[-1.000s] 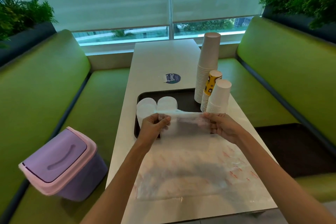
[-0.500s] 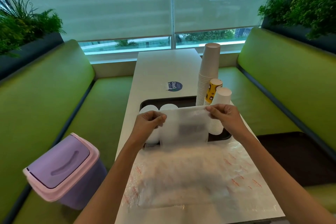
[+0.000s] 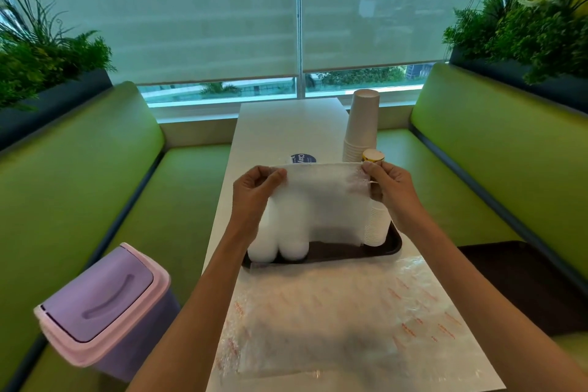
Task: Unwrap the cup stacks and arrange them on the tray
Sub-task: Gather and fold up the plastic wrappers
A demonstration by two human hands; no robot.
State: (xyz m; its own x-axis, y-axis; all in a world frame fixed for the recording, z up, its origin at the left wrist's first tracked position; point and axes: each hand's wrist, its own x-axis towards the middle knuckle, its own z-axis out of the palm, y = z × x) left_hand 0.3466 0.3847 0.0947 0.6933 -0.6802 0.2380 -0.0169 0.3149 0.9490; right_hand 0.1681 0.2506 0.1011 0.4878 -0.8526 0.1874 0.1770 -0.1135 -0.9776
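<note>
Hands were both busy with one thing. The left hand (image 3: 256, 188) pinched the upper left corner of a translucent wrapper (image 3: 321, 197), and the right hand (image 3: 393, 189) pinched its upper right corner, thumb and fingers curled onto the film. Between them the top edge was drawn taut and level, and the rest hung down as a flat sheet that looked empty.

A second before, the same film had been held low, just over the near rim of the tray (image 3: 343, 251). By this moment the hands had lifted it, so that it hung in front of the tray's middle. I judged that this wrapper was off its cups and was being flattened for folding or throwing away.

Behind and below it, two white cup stacks (image 3: 276, 242) stood at the tray's left end, where they had been. A ribbed white stack (image 3: 378, 226) stood at its right end, with a yellow-topped stack (image 3: 373, 155) and a tall stack (image 3: 362, 124) behind it.

Nearer the person, a larger printed plastic sheet (image 3: 334, 312) lay flat on the table (image 3: 273, 124). A lilac swing-lid bin (image 3: 105, 305) stood by the left bench. As far as could be seen the stacks were bare, so little seemed left but clearing the film.
</note>
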